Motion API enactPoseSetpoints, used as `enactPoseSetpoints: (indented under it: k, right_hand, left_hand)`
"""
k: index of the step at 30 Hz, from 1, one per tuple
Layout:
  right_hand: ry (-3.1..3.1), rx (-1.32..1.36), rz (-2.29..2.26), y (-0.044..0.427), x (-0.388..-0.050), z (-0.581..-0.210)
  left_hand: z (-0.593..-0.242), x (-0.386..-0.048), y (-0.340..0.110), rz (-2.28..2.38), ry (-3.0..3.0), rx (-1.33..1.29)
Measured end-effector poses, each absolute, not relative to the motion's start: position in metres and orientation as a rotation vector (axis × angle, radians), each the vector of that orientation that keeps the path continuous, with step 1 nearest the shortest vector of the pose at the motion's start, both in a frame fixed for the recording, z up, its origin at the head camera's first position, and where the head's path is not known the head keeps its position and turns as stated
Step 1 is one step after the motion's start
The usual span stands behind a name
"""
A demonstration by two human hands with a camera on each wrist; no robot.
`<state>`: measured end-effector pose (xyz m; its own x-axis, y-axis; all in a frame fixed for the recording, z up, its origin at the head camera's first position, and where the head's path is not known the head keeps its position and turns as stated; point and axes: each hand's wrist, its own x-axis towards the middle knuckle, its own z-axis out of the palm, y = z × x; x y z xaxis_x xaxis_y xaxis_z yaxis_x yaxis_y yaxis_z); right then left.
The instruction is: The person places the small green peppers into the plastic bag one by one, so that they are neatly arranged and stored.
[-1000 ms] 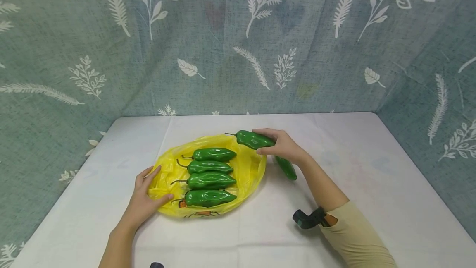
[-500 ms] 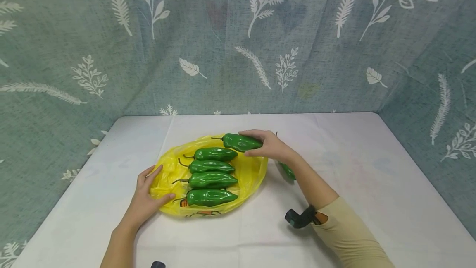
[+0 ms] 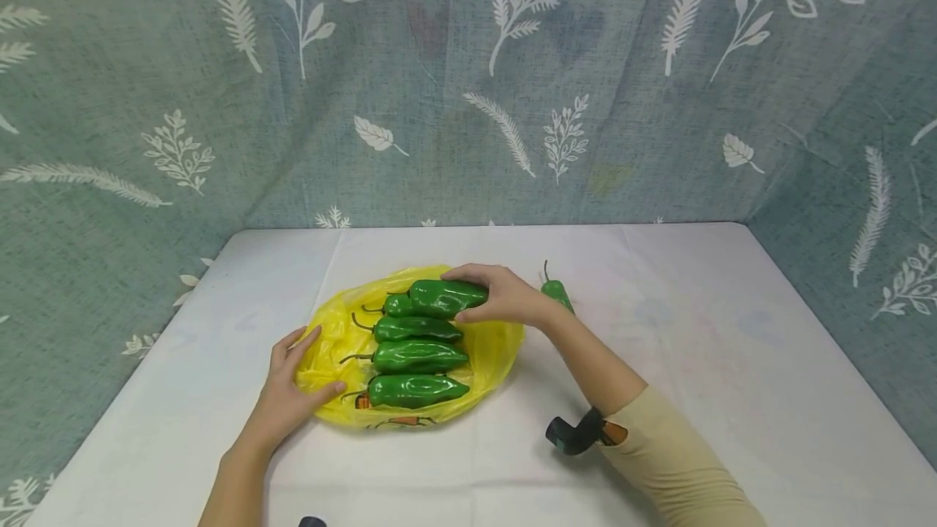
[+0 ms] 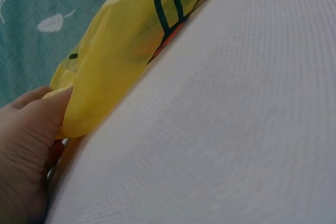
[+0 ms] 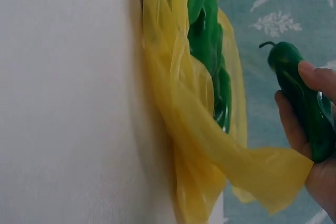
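Note:
My right hand (image 3: pixel 505 299) grips a green chili pepper (image 3: pixel 439 298) by its pointed end, over the back of a yellow plastic bag (image 3: pixel 494 356). In the right wrist view, thumb and fingers wrap this pepper (image 5: pixel 296 85), clear of the peppers (image 5: pixel 207 38) in the bag. Several green peppers (image 3: pixel 419 356) lie side by side in the bag's mouth, stems leftward; the rearmost is partly covered by the held one. At the bag's left rim, my left hand (image 3: pixel 287 389) holds the plastic between thumb and fingers; in the left wrist view its fingertips are partly hidden by the bag (image 4: pixel 105 82).
Another green pepper (image 3: pixel 556 293) lies on the white tablecloth (image 3: pixel 695 332) behind my right forearm, partly hidden. A leaf-patterned green cloth (image 3: pixel 439 145) hangs at the back and sides of the table. A black wrist camera (image 3: pixel 574 433) juts from the right sleeve.
My right hand has carried the pepper leftward and slightly forward toward me, from the bag's back right edge to above the rearmost pepper. My left hand stays on the rim.

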<state>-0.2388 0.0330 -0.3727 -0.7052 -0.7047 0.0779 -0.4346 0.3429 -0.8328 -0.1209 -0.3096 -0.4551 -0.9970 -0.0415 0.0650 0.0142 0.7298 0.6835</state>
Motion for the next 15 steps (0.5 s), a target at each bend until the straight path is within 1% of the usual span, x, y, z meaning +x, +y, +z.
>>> enactPoseSetpoints:
  k: [7, 15]
  right_hand:
    - [2.332, -1.071, -1.209, 0.017, -0.240, -0.375]
    - [2.363, -1.034, -1.219, 0.002, -0.246, -0.389]
  left_hand:
    - [-0.457, -0.123, -0.311, -1.127, -2.853, 0.033]
    - [-0.458, -0.123, -0.311, -1.146, -2.838, 0.028]
